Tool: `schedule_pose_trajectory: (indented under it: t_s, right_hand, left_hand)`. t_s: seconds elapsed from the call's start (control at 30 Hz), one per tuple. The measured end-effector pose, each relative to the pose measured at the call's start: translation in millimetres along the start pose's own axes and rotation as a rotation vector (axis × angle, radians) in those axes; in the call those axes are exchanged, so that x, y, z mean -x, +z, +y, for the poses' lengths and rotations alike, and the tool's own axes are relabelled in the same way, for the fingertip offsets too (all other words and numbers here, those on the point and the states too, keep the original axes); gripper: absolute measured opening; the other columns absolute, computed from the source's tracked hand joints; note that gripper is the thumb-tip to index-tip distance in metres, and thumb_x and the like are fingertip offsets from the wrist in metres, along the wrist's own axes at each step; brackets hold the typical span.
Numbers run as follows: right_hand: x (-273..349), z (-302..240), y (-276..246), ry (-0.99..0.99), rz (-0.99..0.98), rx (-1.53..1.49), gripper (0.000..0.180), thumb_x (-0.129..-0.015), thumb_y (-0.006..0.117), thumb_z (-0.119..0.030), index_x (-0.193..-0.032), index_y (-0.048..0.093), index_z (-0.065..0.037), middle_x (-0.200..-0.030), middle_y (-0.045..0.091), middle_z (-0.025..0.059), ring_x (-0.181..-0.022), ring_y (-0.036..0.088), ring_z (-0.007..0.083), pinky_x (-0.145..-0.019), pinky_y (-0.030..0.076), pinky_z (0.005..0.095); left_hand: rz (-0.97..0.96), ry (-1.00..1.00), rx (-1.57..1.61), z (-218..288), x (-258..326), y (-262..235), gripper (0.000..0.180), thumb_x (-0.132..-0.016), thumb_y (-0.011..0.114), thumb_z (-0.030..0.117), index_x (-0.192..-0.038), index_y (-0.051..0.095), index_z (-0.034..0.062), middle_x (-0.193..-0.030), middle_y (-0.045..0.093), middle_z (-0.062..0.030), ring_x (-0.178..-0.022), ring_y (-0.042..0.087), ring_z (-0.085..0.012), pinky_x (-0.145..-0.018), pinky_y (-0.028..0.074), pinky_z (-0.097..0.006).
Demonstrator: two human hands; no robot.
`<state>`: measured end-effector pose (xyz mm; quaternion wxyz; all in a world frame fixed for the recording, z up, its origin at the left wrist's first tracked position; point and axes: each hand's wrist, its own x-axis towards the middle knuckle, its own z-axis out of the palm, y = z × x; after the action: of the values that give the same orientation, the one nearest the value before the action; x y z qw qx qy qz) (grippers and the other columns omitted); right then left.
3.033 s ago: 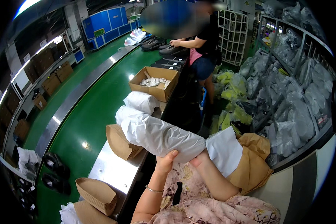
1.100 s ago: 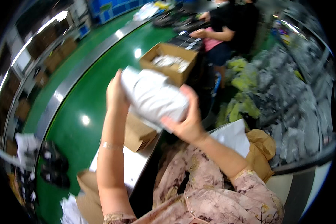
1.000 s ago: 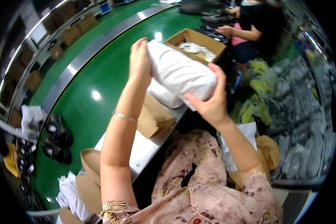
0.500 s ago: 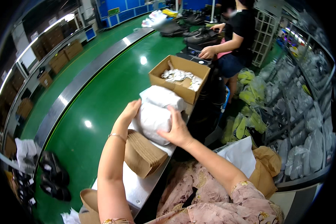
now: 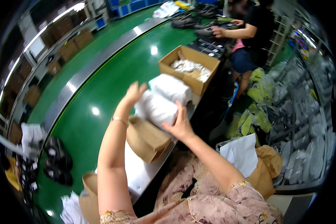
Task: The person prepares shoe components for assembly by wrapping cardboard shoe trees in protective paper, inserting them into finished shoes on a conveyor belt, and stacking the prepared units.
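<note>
Two white wrapped bundles lie side by side on the metal ledge, a far bundle and a near bundle; what is inside them is hidden. My right hand grips the near bundle's right end, thumb on the near side and fingers along the edge. Slightly blurred, my left hand is raised at the left of the bundles, its fingers apart and holding nothing. A stack of folded brown cardboard sits on the ledge just below the near bundle, beside my left forearm.
Beyond the bundles stands an open carton with crumpled white paper. The green conveyor belt runs along the left, carrying black shoes. At right are bagged insoles and a rack. A co-worker stands at the far right.
My left hand has lifted off the bundles, while my right stays on the near one. The co-worker's arm has shifted. The whole view has moved slightly.
</note>
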<state>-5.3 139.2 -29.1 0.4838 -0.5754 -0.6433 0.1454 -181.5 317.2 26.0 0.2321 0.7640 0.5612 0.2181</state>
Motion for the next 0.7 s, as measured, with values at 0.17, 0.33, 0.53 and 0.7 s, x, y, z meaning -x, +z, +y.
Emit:
schedule_pose_trajectory:
  t_s: [0.17,0.33,0.53,0.7]
  right_hand:
    - [-1.2,-3.7,-39.0,-0.032,0.131,0.121,0.076,-0.070,0.070,-0.018,-0.130,0.029,0.003,-0.116,0.043,0.0247,-0.107,0.043,0.0391,-0.093,0.037,0.0417]
    - [20.2,-82.6,-56.1,-0.351,0.142,0.072,0.031,-0.078,0.059,-0.006,-0.107,0.052,0.003,-0.106,0.052,0.0190,-0.097,0.053,0.0353,-0.084,0.043,0.0392]
    - [10.3,-65.1,1.3,-0.179,-0.224,-0.109,0.023,-0.087,0.048,-0.012,-0.104,0.055,0.002,-0.105,0.055,0.0195,-0.097,0.053,0.0369,-0.083,0.043,0.0381]
    - [43.5,-77.5,13.1,-0.258,-0.191,-0.041,0.027,-0.085,0.054,-0.017,-0.106,0.053,0.000,-0.110,0.051,0.0175,-0.102,0.050,0.0360,-0.087,0.041,0.0403]
  left_hand:
    - [0.740,0.168,0.508,57.2,54.3,-50.6,0.031,-0.088,0.056,0.019,-0.106,0.054,-0.0060,-0.096,0.060,-0.0108,-0.087,0.055,-0.0175,-0.079,0.045,-0.028]
    - [1.053,0.006,0.641,46.2,187.4,-28.2,0.012,-0.088,0.053,0.010,-0.094,0.056,0.0004,-0.085,0.056,-0.0045,-0.075,0.051,-0.0099,-0.067,0.043,-0.023]
    - [0.527,-0.268,0.837,44.5,163.9,27.0,0.031,-0.090,0.051,0.024,-0.097,0.055,-0.0055,-0.082,0.057,-0.0088,-0.067,0.055,-0.0137,-0.054,0.048,-0.025]
    - [0.510,-0.180,0.821,9.5,173.5,49.5,0.027,-0.089,0.052,0.021,-0.091,0.056,-0.0057,-0.074,0.056,-0.0070,-0.060,0.054,-0.0127,-0.047,0.045,-0.024]
